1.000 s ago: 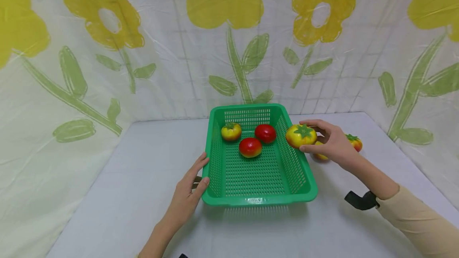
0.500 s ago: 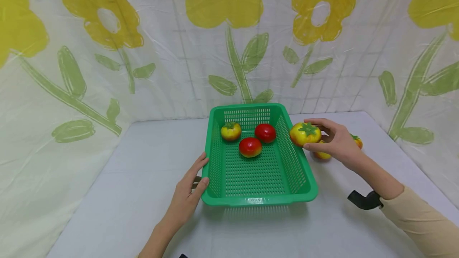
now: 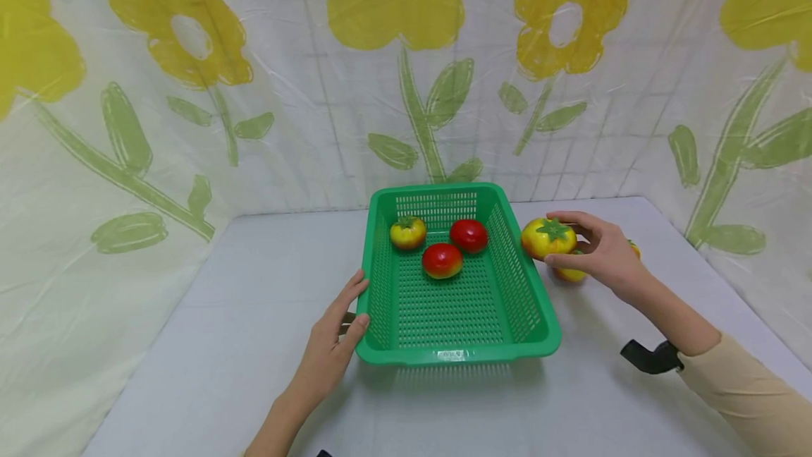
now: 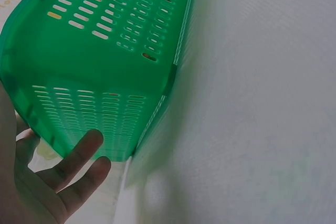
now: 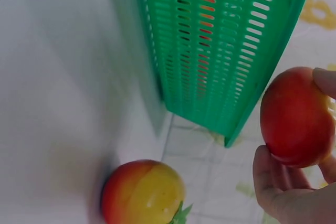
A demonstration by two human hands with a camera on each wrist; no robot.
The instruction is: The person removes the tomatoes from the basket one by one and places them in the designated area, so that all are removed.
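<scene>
My left hand (image 3: 330,344) rests at the left rim of a green plastic basket (image 3: 453,355), thumb and forefinger touching the edge. In the left wrist view, two of that hand's fingers (image 4: 79,156) stretch loosely below the rim. My right hand (image 3: 603,256) holds a yellow-red tomato (image 3: 547,237) between thumb and fingers, beside the basket's right rim, green leafy top facing up. Its red underside shows in the right wrist view. Inside the basket lie a yellow-red tomato (image 3: 408,233) and two red tomato-like fruits (image 3: 442,261).
Another tomato (image 3: 569,275) lies on the white table (image 3: 254,302) under my right hand, right of the basket. Farther right, one more tomato (image 3: 634,249) is mostly hidden by that hand. A flower-printed curtain (image 3: 304,125) hangs behind the table.
My right hand has drifted right with the tomato, from over the basket's right rim toward its outer side. My left hand, the basket and the fruit in it stay put.
</scene>
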